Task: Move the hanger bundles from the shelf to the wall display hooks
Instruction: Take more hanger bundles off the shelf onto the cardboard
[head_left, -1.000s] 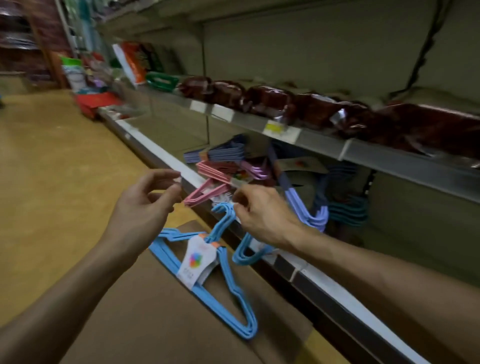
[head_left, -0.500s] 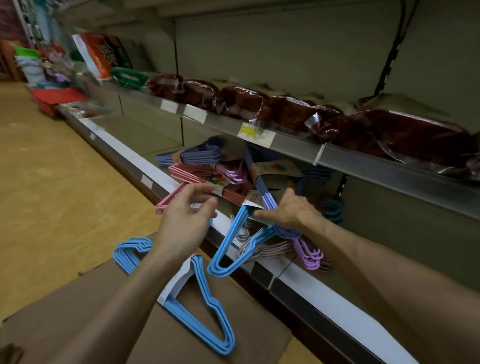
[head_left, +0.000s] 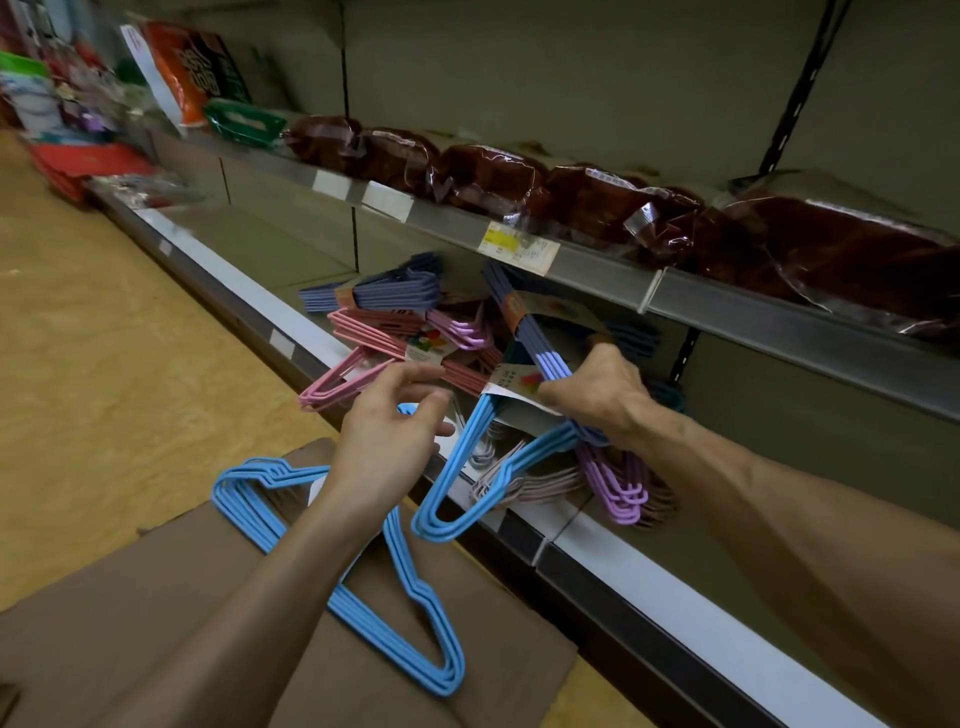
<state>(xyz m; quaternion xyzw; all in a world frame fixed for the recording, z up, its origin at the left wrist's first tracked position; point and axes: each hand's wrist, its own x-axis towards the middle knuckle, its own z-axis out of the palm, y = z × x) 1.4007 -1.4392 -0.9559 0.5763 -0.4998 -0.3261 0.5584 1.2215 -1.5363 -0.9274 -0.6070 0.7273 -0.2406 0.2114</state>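
Note:
My right hand (head_left: 597, 397) grips a light blue hanger bundle (head_left: 457, 488) near its paper label, holding it tilted over the front edge of the bottom shelf (head_left: 623, 561). My left hand (head_left: 387, 441) hovers just left of that bundle with fingers spread and nothing in it. A second light blue hanger bundle (head_left: 363, 613) lies flat on a cardboard box (head_left: 182, 623) under my left forearm. More bundles sit on the shelf: pink (head_left: 353, 379), dark blue (head_left: 395, 291), purple (head_left: 618, 488) and pale beige (head_left: 530, 486).
An upper shelf (head_left: 727, 306) with price tags carries dark brown plastic-wrapped packs (head_left: 841, 249). Orange and green packages (head_left: 208, 73) stand further left. The tan floor (head_left: 104, 338) runs along the aisle. A black slotted upright (head_left: 800, 88) climbs the back wall.
My right hand has pulled the light blue bundle out and down to the shelf's front edge. My left hand moved right toward it. The view swung right along the shelf.

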